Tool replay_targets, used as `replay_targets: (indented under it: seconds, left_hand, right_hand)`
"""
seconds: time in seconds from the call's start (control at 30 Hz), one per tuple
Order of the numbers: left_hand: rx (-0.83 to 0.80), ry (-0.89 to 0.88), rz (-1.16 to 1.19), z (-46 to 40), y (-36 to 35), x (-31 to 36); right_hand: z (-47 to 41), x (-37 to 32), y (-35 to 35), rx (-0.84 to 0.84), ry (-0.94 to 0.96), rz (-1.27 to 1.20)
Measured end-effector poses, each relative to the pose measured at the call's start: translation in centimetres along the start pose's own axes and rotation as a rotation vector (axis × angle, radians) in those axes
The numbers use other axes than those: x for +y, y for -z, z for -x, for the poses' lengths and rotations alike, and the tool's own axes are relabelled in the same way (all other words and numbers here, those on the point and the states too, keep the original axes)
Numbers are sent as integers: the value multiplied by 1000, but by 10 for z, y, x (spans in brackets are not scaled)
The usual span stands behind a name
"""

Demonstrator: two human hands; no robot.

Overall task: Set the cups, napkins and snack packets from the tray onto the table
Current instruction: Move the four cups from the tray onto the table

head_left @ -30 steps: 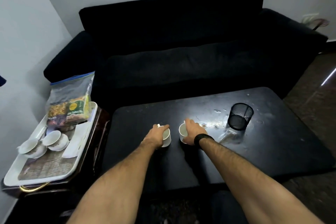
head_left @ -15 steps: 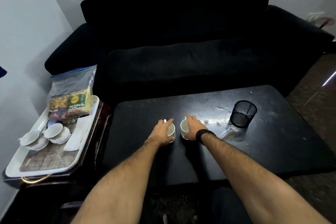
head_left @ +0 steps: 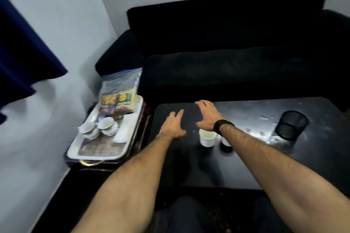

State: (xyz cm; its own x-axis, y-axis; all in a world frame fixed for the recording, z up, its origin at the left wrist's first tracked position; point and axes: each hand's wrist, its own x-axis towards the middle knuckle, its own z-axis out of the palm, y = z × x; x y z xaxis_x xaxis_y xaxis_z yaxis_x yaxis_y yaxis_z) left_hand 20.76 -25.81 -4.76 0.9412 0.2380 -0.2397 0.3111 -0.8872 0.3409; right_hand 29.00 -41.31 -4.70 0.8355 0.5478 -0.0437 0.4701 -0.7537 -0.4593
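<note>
Two white cups stand on the black table (head_left: 246, 166): one cup (head_left: 207, 137) in plain sight, a second cup (head_left: 225, 141) partly hidden under my right wrist. My left hand (head_left: 173, 126) is open and empty over the table, left of the cups. My right hand (head_left: 208, 116) is open too, fingers spread, just beyond the cups. On the white tray (head_left: 75, 149) at the left sit two cups on saucers (head_left: 89, 128) (head_left: 108, 125), a white napkin stack (head_left: 124, 129) and a clear bag of snack packets (head_left: 119, 96).
A black mesh pen cup (head_left: 291, 125) stands at the table's right. The tray rests on a dark side table (head_left: 140, 138) against the wall. A black sofa (head_left: 227, 53) runs behind the table. Blue fabric (head_left: 20, 43) hangs at the upper left.
Both hands let go of the two cups, which now stand on the table, and moved left and away from them with fingers spread. The camera turned left towards the tray.
</note>
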Motion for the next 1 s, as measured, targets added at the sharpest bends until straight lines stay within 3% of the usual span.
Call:
replay_targets:
  seconds: [0.27,0.47,0.67,1.0]
  left_hand:
    - [221,231,-21,66,76,-149]
    - [384,496,72,90,93,-244]
    - [394,667,118,73,91,-289]
    - [411,737,214,11,83,-310]
  right_hand:
    - [-35,-159,-55,-95,187,-33]
    - [-57,-251,-109,-152,307,14]
    - [-92,-293,-143,-221,324,20]
    - [-137,-315,-176,-276,411,221]
